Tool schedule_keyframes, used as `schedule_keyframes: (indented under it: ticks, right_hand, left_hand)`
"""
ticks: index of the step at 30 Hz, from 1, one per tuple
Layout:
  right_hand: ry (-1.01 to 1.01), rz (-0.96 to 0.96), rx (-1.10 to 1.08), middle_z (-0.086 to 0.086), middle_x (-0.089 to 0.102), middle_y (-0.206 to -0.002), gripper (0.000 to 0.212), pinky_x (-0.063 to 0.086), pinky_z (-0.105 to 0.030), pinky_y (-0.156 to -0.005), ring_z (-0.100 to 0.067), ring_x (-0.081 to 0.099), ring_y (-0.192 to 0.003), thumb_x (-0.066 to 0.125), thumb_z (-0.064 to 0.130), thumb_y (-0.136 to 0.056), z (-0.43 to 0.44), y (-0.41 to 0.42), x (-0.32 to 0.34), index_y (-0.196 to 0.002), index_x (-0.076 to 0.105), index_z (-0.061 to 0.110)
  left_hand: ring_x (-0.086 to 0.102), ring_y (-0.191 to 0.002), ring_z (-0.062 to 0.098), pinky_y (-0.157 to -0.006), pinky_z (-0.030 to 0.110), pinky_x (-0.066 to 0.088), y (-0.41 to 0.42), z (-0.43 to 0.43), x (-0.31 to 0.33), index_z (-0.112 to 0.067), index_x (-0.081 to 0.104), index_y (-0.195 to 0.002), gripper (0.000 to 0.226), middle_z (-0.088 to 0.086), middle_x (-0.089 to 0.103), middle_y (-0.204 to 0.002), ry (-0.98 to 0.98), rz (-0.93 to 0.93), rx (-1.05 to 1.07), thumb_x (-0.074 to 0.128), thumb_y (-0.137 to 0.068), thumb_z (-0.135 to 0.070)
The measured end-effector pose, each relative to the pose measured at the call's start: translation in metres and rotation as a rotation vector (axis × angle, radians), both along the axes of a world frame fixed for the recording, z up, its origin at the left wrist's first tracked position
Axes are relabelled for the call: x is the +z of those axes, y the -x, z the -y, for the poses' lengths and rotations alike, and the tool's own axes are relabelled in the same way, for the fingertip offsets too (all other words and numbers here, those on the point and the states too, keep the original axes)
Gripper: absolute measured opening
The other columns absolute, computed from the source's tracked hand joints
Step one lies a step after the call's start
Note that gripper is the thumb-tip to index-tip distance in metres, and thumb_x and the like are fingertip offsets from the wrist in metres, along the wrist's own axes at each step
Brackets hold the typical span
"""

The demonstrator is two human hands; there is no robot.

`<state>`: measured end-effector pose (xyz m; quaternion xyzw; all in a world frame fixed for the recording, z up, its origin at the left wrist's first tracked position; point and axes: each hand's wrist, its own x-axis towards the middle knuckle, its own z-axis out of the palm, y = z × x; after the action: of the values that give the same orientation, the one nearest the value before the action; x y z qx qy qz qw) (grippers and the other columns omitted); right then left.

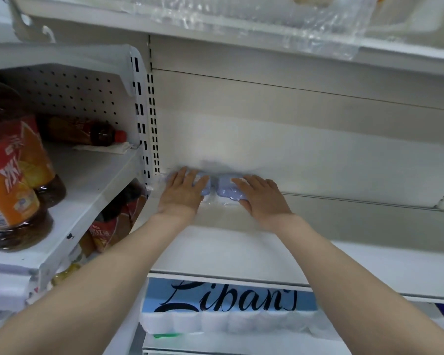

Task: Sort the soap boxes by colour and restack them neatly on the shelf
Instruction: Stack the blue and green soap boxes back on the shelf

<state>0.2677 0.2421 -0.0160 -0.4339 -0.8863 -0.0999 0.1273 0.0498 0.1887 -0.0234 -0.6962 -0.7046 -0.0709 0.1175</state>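
Two pale blue soap boxes lie side by side at the back left corner of the white shelf [241,247]. My left hand [182,192] rests flat on top of the left soap box [205,188], fingers straight and pointing to the back wall. My right hand [260,196] lies flat on the right soap box [227,189] in the same way. A narrow gap separates the two boxes. Most of each box is hidden under my hands.
Left of the slotted upright [149,119] a neighbouring shelf holds large tea bottles with orange labels [13,190] and a bottle lying on its side [87,131]. A crinkled plastic wrap [254,19] hangs over the shelf above. Below sits a wrapped paper pack [228,321].
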Motion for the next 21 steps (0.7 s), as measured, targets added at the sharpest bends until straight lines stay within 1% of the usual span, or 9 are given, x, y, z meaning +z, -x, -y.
schedule_keyframes:
  ticks: [1, 2, 3, 4, 5, 8, 12, 15, 21]
  right_hand:
    - [-0.011, -0.008, 0.019, -0.001, 0.046, -0.142, 0.053, 0.032, -0.043, -0.106, -0.025, 0.040, -0.134, 0.052, 0.028, -0.097, 0.007, -0.005, 0.004, -0.148, 0.037, 0.027]
    - [-0.028, -0.017, 0.042, -0.004, 0.052, -0.136, 0.054, 0.037, -0.044, -0.102, -0.028, 0.048, -0.127, 0.058, 0.027, -0.093, 0.015, -0.011, 0.007, -0.145, 0.043, 0.025]
    - [-0.058, -0.034, 0.065, -0.008, 0.058, -0.128, 0.055, 0.043, -0.045, -0.096, -0.031, 0.055, -0.118, 0.067, 0.024, -0.087, 0.023, -0.017, 0.009, -0.140, 0.050, 0.022]
    - [-0.095, -0.055, 0.079, -0.011, 0.063, -0.120, 0.055, 0.047, -0.045, -0.090, -0.034, 0.061, -0.109, 0.074, 0.021, -0.081, 0.032, -0.025, 0.010, -0.133, 0.057, 0.017]
    - [-0.137, -0.069, 0.085, -0.013, 0.065, -0.114, 0.054, 0.050, -0.045, -0.085, -0.035, 0.064, -0.101, 0.078, 0.019, -0.076, 0.041, -0.032, 0.012, -0.127, 0.062, 0.013]
    - [-0.225, -0.056, 0.104, -0.015, 0.067, -0.110, 0.051, 0.053, -0.044, -0.081, -0.036, 0.065, -0.096, 0.079, 0.019, -0.076, 0.076, -0.057, 0.020, -0.123, 0.063, 0.010]
    - [-0.275, -0.043, 0.147, -0.013, 0.065, -0.114, 0.047, 0.049, -0.044, -0.087, -0.035, 0.063, -0.100, 0.072, 0.023, -0.084, 0.123, -0.096, 0.018, -0.127, 0.059, 0.009]
    - [-0.308, -0.016, 0.179, -0.013, 0.064, -0.113, 0.042, 0.048, -0.041, -0.087, -0.034, 0.062, -0.101, 0.069, 0.025, -0.086, 0.155, -0.123, 0.009, -0.124, 0.060, 0.009]
    - [-0.231, -0.028, 0.214, -0.010, 0.063, -0.117, 0.046, 0.046, -0.044, -0.089, -0.033, 0.059, -0.106, 0.068, 0.026, -0.085, 0.223, -0.170, -0.034, -0.127, 0.058, 0.011]
  left_hand:
    - [0.019, -0.145, 0.029, -0.118, 0.039, 0.013, -0.006, 0.007, 0.003, -0.024, 0.029, -0.150, 0.060, 0.005, 0.030, -0.154, -0.049, 0.016, -0.039, 0.054, -0.096, -0.032]
    - [0.035, -0.137, 0.033, -0.113, 0.042, 0.026, -0.011, 0.015, 0.007, -0.019, 0.045, -0.142, 0.059, 0.008, 0.045, -0.144, -0.122, 0.025, -0.086, 0.067, -0.088, -0.028]
    - [0.051, -0.124, 0.037, -0.103, 0.046, 0.040, -0.016, 0.023, 0.009, -0.014, 0.059, -0.128, 0.057, 0.012, 0.059, -0.128, -0.191, 0.034, -0.132, 0.080, -0.076, -0.023]
    - [0.060, -0.110, 0.039, -0.092, 0.047, 0.049, -0.021, 0.033, 0.010, -0.011, 0.067, -0.116, 0.054, 0.013, 0.067, -0.113, -0.246, 0.045, -0.167, 0.086, -0.066, -0.019]
    - [0.063, -0.103, 0.039, -0.085, 0.046, 0.052, -0.027, 0.044, 0.011, -0.010, 0.069, -0.110, 0.051, 0.013, 0.069, -0.105, -0.278, 0.060, -0.183, 0.087, -0.063, -0.018]
    - [0.062, -0.103, 0.036, -0.086, 0.042, 0.051, -0.052, 0.083, 0.018, -0.013, 0.067, -0.116, 0.043, 0.011, 0.069, -0.107, -0.286, 0.085, -0.193, 0.077, -0.077, -0.024]
    - [0.058, -0.108, 0.031, -0.087, 0.044, 0.052, -0.084, 0.135, 0.015, -0.015, 0.062, -0.122, 0.039, 0.008, 0.066, -0.113, -0.321, 0.120, -0.214, 0.067, -0.086, -0.030]
    - [0.060, -0.102, 0.032, -0.085, 0.043, 0.052, -0.104, 0.169, 0.006, -0.013, 0.064, -0.120, 0.039, 0.009, 0.067, -0.109, -0.362, 0.114, -0.225, 0.056, -0.090, -0.037]
    - [0.059, -0.098, 0.032, -0.088, 0.040, 0.047, -0.143, 0.237, -0.040, -0.011, 0.066, -0.116, 0.035, 0.009, 0.066, -0.106, -0.406, 0.149, -0.256, 0.055, -0.090, -0.033]
